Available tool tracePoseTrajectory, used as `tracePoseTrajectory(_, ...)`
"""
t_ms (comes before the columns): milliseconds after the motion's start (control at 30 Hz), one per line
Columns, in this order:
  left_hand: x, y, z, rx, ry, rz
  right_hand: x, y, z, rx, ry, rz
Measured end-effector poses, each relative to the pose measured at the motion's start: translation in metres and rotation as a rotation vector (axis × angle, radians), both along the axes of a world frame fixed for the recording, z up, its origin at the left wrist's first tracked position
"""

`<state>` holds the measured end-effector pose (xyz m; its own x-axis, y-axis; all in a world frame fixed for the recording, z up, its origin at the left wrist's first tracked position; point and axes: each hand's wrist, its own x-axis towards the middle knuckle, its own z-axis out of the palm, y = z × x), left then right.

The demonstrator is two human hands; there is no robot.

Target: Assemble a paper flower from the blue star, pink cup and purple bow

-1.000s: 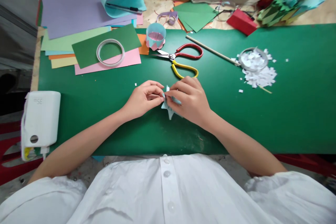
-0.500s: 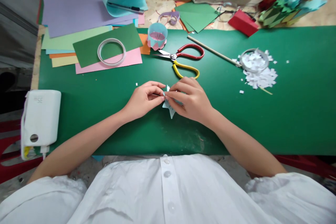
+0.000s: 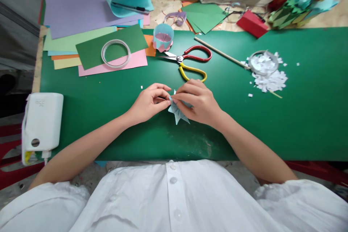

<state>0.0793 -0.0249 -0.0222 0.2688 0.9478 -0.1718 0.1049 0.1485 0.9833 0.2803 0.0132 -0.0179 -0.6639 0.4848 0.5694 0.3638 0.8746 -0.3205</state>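
Note:
A light blue paper star [image 3: 178, 113] with pointed tips is held between my two hands over the green table mat. My left hand [image 3: 150, 103] pinches its left edge between thumb and fingers. From the right, my right hand [image 3: 199, 102] grips the paper and covers its upper right part. Just beyond my hands lie scissors [image 3: 193, 58] with one red and one yellow handle, their blades spread. Behind the blades stands a small blue and pink paper cup [image 3: 163, 38].
A roll of tape [image 3: 115, 54] rests on coloured paper sheets [image 3: 89, 49] at left. A wooden stick [image 3: 221, 53] points toward another tape roll [image 3: 263, 62] amid white paper scraps [image 3: 272, 80]. A white power bank [image 3: 43, 121] sits at the left edge.
More of the blue paper star shows below my right hand, its points spread wider to the right. My right hand has shifted slightly; my left hand stays almost still.

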Motion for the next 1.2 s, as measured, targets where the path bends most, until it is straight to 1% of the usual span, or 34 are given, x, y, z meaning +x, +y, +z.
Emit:
tracePoseTrajectory(233,0.000,0.001,-0.002,0.032,0.040,0.058,-0.008,-0.010,0.003,-0.017,0.075,-0.166)
tracePoseTrajectory(367,0.001,0.002,-0.001,0.045,0.018,0.070,-0.011,-0.014,0.006,-0.016,-0.042,-0.206)
tracePoseTrajectory(433,0.002,0.001,-0.001,0.049,-0.001,0.062,-0.012,-0.015,0.006,0.004,-0.113,-0.204)
tracePoseTrajectory(500,0.003,0.001,-0.001,0.055,-0.004,0.053,-0.013,-0.015,0.006,0.010,-0.133,-0.183)
tracePoseTrajectory(633,0.003,0.001,-0.001,0.057,-0.006,0.051,-0.013,-0.013,0.005,-0.056,-0.031,-0.138)
tracePoseTrajectory(767,0.002,0.003,0.000,0.032,0.007,0.087,-0.011,-0.011,0.010,-0.108,0.090,-0.143)
tracePoseTrajectory(833,0.002,0.004,0.001,0.009,0.013,0.111,-0.005,-0.006,0.015,-0.124,0.151,-0.145)
tracePoseTrajectory(900,0.001,0.005,0.003,-0.016,-0.003,0.122,0.007,0.005,0.020,-0.116,0.204,-0.178)
tracePoseTrajectory(967,0.002,0.005,0.005,-0.045,-0.041,0.118,0.026,0.024,0.023,-0.073,0.218,-0.284)
tracePoseTrajectory(1000,0.002,0.005,0.006,-0.059,-0.058,0.118,0.039,0.036,0.023,-0.035,0.173,-0.381)
tracePoseTrajectory(1033,0.002,0.005,0.007,-0.073,-0.071,0.118,0.053,0.048,0.023,-0.011,0.104,-0.511)
tracePoseTrajectory(1067,0.002,0.006,0.008,-0.085,-0.077,0.120,0.067,0.061,0.022,-0.020,0.017,-0.671)
tracePoseTrajectory(1133,0.002,0.006,0.009,-0.100,-0.075,0.125,0.097,0.082,0.020,-0.067,-0.190,-1.027)
tracePoseTrajectory(1167,0.002,0.006,0.010,-0.103,-0.072,0.129,0.110,0.090,0.020,-0.091,-0.307,-1.169)
tracePoseTrajectory(1200,0.002,0.006,0.010,-0.104,-0.072,0.130,0.122,0.097,0.019,-0.121,-0.415,-1.271)
